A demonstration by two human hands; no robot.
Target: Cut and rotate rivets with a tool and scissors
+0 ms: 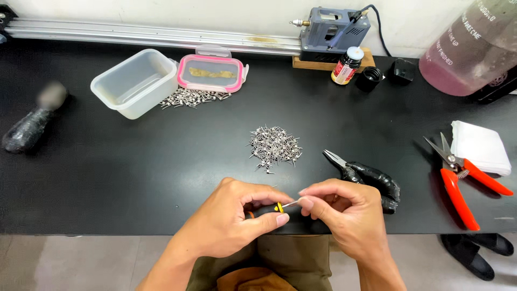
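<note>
**Tiny pin, easy to lose**

We've got our left hand (237,215) pinching a small yellow-tipped tool (278,207) and our right hand (342,210) pinching a thin metal pin (291,203), the two meeting right between our fingertips at the near table edge (107,215). One slip of that pinch and the pin probably drops into our lap. Farther out: black pliers (366,175), then the pile of pins (273,145).

Orange-handled snips (466,180), pink-rimmed lid (211,73), black table (134,172), yellow-tipped tool (279,207).

Yellow piece (278,207): small, pinched at table edge.
Thin metal pin (291,203): near-horizontal, tip meeting the yellow piece.
</note>
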